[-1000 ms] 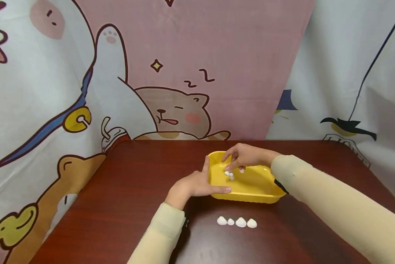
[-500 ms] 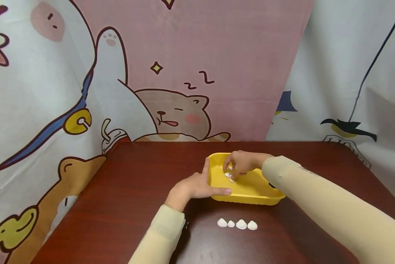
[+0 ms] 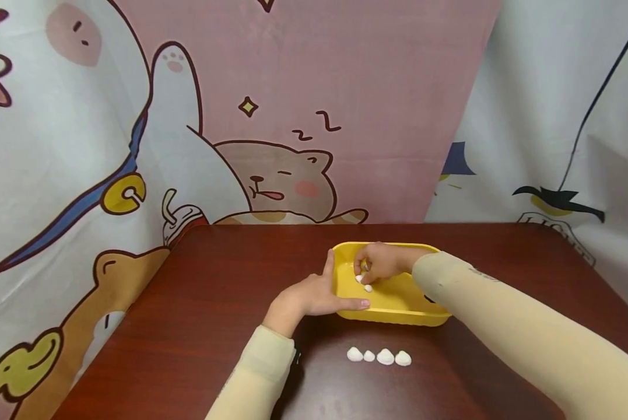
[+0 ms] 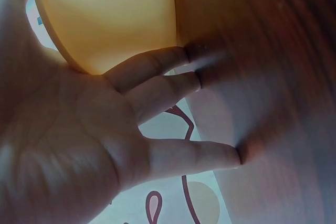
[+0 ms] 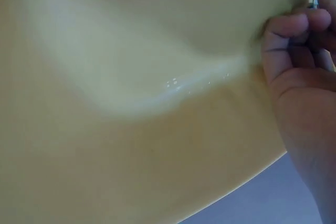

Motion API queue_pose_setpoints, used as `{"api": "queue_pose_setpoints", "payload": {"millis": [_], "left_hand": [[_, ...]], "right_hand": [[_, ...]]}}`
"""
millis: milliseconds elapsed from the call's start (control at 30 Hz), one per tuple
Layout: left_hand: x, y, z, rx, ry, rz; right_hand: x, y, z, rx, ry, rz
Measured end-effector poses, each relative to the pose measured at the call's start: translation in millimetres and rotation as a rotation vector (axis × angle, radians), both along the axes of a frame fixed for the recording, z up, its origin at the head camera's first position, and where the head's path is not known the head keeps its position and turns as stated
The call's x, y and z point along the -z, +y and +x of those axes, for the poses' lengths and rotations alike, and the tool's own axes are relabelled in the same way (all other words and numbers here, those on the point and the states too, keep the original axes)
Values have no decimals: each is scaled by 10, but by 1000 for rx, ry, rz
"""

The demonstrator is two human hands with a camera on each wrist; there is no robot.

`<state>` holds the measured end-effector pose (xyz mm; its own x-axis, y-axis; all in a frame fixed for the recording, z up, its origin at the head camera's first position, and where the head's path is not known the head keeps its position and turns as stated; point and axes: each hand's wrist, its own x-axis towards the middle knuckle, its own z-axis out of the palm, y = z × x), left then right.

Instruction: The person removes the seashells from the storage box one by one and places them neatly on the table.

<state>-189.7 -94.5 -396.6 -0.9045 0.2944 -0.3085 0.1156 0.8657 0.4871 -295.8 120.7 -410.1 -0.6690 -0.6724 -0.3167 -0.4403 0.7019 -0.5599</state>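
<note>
"How is the left hand [image 3: 314,296]?"
"It grips nothing. Its fingers are straight and spread, and its thumb rests on the near rim of the yellow tray [image 3: 397,319]."
"And the right hand [image 3: 383,261]?"
"It is inside the tray, with bent fingers and a white shell [image 3: 359,279] at their tips. Whether they pinch it, I cannot tell. Just beside, a small shell [image 3: 368,288] lies in the tray."
"Others?"
"Four shells [image 3: 385,357] make a row on the table [image 3: 214,321]."
</note>
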Motion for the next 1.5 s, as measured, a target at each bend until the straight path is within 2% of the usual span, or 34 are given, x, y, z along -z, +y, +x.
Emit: {"api": "queue_pose_setpoints", "payload": {"millis": [167, 467, 667, 833, 933, 1100, 1200, 1367, 1500], "left_hand": [[-21, -6, 9, 1, -6, -9], [-37, 1, 15, 0, -9, -5], [-53, -5, 13, 4, 3, -8], [-59, -11, 5, 3, 8, -6], [-47, -14, 10, -1, 6, -1], [-17, -19, 27, -8, -9, 8], [-12, -19, 29, -11, -12, 6], [-22, -2, 15, 6, -2, 3], [-17, -6, 6, 4, -6, 10]], "right_hand": [[28, -79, 21, -10, 15, -4], [12, -125, 118, -17, 6, -80], [2, -133, 123, -12, 81, -78], [10, -148, 113, -9, 106, -53], [30, -150, 111, -40, 140, -39], [61, -142, 105, -175, 252, -30], [62, -146, 113, -214, 265, -47], [63, -145, 129, -158, 213, -57], [22, -150, 107, -138, 221, -62]]}}
